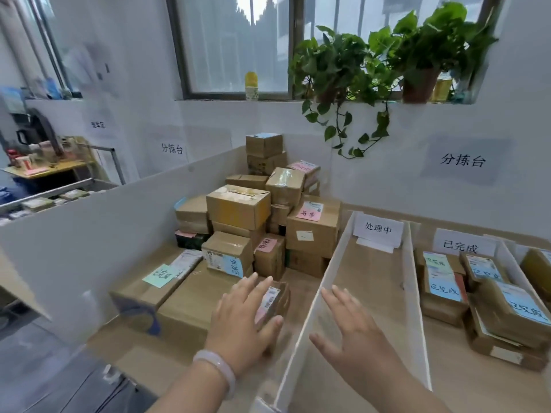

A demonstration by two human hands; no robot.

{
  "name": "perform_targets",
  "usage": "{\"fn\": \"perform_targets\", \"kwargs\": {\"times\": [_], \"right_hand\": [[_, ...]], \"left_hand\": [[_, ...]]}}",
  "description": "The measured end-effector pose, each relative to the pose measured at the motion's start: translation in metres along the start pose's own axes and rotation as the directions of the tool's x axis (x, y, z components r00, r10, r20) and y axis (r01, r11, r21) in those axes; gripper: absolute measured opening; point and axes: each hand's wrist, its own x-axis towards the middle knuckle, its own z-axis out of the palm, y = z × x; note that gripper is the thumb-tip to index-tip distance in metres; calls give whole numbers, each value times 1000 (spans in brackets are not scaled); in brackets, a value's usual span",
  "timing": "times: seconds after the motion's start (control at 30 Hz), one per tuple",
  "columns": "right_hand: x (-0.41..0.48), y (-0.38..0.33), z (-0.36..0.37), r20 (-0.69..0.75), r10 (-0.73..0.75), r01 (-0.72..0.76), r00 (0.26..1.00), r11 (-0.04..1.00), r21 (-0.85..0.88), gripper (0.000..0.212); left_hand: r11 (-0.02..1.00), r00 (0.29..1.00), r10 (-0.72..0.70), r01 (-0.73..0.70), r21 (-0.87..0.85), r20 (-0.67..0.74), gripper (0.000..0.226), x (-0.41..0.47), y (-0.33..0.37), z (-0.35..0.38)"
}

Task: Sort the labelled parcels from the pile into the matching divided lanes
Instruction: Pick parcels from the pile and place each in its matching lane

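Plainly the left hand's fingers [250,283] lie straight and close together across the top of a small brown parcel [280,298], with the thumb set against its near end, a resting touch rather than a closed grasp. The left hand [241,320] covers most of the parcel's left side. The right hand [354,332] hovers open with its fingers spread, holding nothing, just across the white divider [313,317].

The parcel sits on the tabletop [134,359] at the near edge of the pile [238,207], just beside the divider and touching a larger flat carton [185,305] on its left. Its long axis runs away from the person, tilted a little to the right — roughly in line with the left fingers. So the left hand is the nearer one, and the likely move is a lift up and rightward over the divider.

It is a short taped carton with a white-and-pink label [268,302] on top; the writing is too blurred to read. Beyond the divider lies the lane with the sign 处理中 [378,229]. Which lane matches cannot be told — the blue-labelled parcels [441,289] lie one lane further right.
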Motion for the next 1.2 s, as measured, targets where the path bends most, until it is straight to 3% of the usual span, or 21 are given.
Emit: {"fn": "perform_targets", "kwargs": {"times": [0.13, 0.3, 0.47, 0.6, 0.77, 0.9, 1.2], "right_hand": [[70, -56, 31, 36, -6, 4, 999, 999, 47, 72], [165, -114, 66, 62, 67, -72, 996, 994, 82, 73], [233, -140, 73, -30, 156, -148, 987, 974, 172, 70], [263, -145, 82, -21, 266, -257, 964, 946, 198, 64], [298, -147, 77, -27, 380, -329, 925, 831, 448, 56], [337, -142, 69, -117, 455, -314, 883, 756, 575, 51], [389, -134, 81, -69, 548, -389, 834, 672, 631, 46]], "left_hand": [[998, 998, -54, 55, -18, 13, 69, 49, -67, -24], [984, 998, -67, 65, -167, -5, 67, 128, -143, -52], [971, 1000, -28, 30, -237, 10, 70, 203, -189, -71], [944, 997, -33, 53, -326, 66, 74, 249, -208, -73], [905, 996, -72, 47, -422, -43, 65, 300, -223, -77], [910, 998, -60, 64, -409, 23, 65, 336, -222, -72], [970, 991, -82, 104, -222, 106, 61, 373, -223, -51]]}}
